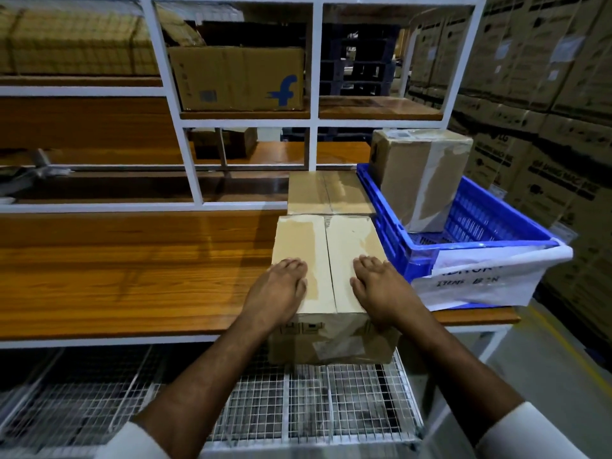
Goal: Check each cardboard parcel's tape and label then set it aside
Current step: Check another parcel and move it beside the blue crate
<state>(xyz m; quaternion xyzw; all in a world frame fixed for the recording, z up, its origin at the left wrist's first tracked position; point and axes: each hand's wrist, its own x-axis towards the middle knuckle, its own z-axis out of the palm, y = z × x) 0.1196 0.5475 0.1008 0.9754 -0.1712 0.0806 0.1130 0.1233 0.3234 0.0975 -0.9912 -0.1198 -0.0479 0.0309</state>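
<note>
A taped cardboard parcel sits at the near edge of the wooden worktable, overhanging it slightly. Clear tape runs along its top seam and over the near face. My left hand lies flat on the left half of the parcel's top, fingers straight. On the right half rests my right hand, also flat. A second parcel lies directly behind the first. A third parcel stands upright in a blue plastic crate to the right.
A white metal shelf frame rises behind the table, holding a printed cardboard box. Stacked large cartons fill the right wall. A wire mesh rack lies below the table edge. White paper with handwriting hangs on the crate.
</note>
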